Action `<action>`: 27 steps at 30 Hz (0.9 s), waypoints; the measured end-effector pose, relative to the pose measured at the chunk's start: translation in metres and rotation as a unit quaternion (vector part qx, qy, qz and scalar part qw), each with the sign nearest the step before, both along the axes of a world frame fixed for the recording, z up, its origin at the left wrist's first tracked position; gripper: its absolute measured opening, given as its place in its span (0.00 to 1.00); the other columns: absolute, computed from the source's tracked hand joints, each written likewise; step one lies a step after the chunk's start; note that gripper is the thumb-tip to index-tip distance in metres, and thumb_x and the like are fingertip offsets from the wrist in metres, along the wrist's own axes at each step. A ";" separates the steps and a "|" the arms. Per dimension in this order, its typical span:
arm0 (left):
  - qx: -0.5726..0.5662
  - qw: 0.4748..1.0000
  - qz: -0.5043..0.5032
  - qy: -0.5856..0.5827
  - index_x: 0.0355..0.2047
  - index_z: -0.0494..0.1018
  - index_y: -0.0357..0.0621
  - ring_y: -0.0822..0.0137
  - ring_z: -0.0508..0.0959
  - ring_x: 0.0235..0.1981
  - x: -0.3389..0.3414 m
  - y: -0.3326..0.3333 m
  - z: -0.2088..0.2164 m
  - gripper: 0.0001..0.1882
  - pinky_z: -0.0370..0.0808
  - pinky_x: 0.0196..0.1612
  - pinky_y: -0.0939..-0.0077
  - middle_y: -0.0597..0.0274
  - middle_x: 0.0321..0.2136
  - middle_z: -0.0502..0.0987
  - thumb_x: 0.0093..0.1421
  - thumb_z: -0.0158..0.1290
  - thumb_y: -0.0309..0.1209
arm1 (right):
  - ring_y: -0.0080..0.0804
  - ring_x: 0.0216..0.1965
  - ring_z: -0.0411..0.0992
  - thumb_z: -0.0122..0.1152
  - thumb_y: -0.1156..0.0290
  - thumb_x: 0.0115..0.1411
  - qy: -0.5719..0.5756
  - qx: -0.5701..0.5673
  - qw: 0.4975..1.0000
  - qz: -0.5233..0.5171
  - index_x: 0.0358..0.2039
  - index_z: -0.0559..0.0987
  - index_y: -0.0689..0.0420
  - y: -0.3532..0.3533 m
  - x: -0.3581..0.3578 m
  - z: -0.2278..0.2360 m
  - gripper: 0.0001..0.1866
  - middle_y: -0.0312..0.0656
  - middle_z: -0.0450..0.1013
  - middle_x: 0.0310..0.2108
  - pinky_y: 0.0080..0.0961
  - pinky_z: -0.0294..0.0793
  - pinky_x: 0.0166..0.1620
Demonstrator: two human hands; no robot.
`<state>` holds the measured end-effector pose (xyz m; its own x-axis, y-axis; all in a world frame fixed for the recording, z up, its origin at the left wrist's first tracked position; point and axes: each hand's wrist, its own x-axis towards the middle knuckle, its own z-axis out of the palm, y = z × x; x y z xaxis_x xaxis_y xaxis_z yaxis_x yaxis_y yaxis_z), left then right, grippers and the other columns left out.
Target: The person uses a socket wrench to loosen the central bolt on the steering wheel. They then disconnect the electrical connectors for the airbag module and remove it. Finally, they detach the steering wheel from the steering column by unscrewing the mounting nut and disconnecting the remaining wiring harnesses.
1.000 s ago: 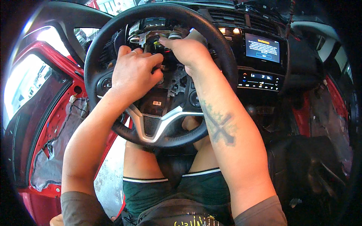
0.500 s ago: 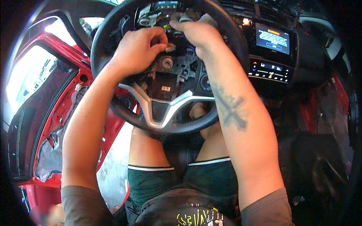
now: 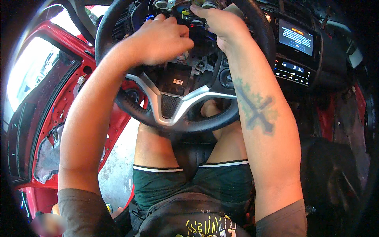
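Both my hands reach inside the steering wheel (image 3: 136, 104), whose centre is uncovered, with bare brackets and wiring showing. My left hand (image 3: 162, 41) is over the left of the opened hub, its back toward me and fingers curled; whatever its fingertips hold is hidden. Higher and to the right, my right hand (image 3: 223, 21) is closed over a part at the upper hub. Its thumb points left, close to a small yellow piece (image 3: 185, 13), and its other fingers are out of sight. The silver lower spoke trim (image 3: 158, 104) sits below both hands.
A lit touchscreen (image 3: 296, 39) and a climate panel (image 3: 292, 73) are on the dash at right. The red car door (image 3: 51, 118) stands open at left, its inner metal bare. My legs are under the wheel. Part of another person shows at lower left.
My left hand has shifted right and turned its back more toward me, hiding its thumb-and-finger pinch. My right hand keeps its hold near the upper hub. The whole view has shifted slightly.
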<state>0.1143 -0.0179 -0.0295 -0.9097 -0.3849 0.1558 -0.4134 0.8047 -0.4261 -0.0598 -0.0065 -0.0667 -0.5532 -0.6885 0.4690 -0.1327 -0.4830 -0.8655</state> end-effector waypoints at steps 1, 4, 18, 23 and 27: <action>-0.050 0.998 -0.021 -0.024 0.40 0.79 0.41 0.46 0.73 0.50 -0.001 0.005 -0.009 0.15 0.72 0.54 0.52 0.51 0.43 0.77 0.67 0.50 0.39 | 0.44 0.49 0.76 0.73 0.72 0.58 0.005 0.022 1.000 0.009 0.56 0.73 0.65 0.000 -0.004 -0.001 0.28 0.53 0.77 0.50 0.41 0.75 0.51; -0.092 0.973 0.057 0.204 0.46 0.76 0.46 0.47 0.72 0.52 -0.004 0.029 -0.052 0.16 0.69 0.55 0.49 0.48 0.46 0.73 0.59 0.61 0.36 | 0.39 0.46 0.77 0.75 0.73 0.57 0.003 0.045 0.998 0.042 0.54 0.74 0.62 0.009 0.003 0.002 0.26 0.48 0.78 0.48 0.39 0.76 0.49; 0.648 0.231 -0.005 0.726 0.66 0.59 0.34 0.53 0.81 0.46 -0.025 0.067 -0.107 0.28 0.80 0.47 0.64 0.43 0.53 0.74 0.71 0.53 0.29 | 0.37 0.55 0.76 0.77 0.73 0.56 -0.073 0.018 0.974 0.213 0.57 0.74 0.52 0.016 -0.005 0.002 0.29 0.39 0.79 0.50 0.45 0.70 0.54; 0.598 0.203 -0.022 0.775 0.66 0.59 0.36 0.58 0.82 0.43 -0.048 0.065 -0.110 0.30 0.81 0.45 0.67 0.49 0.48 0.76 0.67 0.58 0.26 | 0.44 0.57 0.74 0.76 0.76 0.57 -0.049 0.055 0.988 0.139 0.63 0.63 0.54 0.022 -0.004 0.008 0.39 0.47 0.74 0.56 0.50 0.71 0.56; 0.591 0.197 -0.020 0.782 0.70 0.56 0.35 0.62 0.83 0.41 -0.048 0.064 -0.105 0.35 0.81 0.41 0.70 0.53 0.46 0.76 0.66 0.58 0.24 | 0.44 0.57 0.74 0.76 0.77 0.57 -0.043 0.052 0.987 0.146 0.62 0.63 0.54 0.018 -0.007 0.005 0.37 0.47 0.74 0.56 0.48 0.72 0.55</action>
<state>0.0663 0.0460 -0.1340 -0.1099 -0.9907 0.0796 0.7216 -0.0245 0.6919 -0.0666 0.0114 -0.0613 -0.3582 -0.8669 0.3467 0.0764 -0.3974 -0.9145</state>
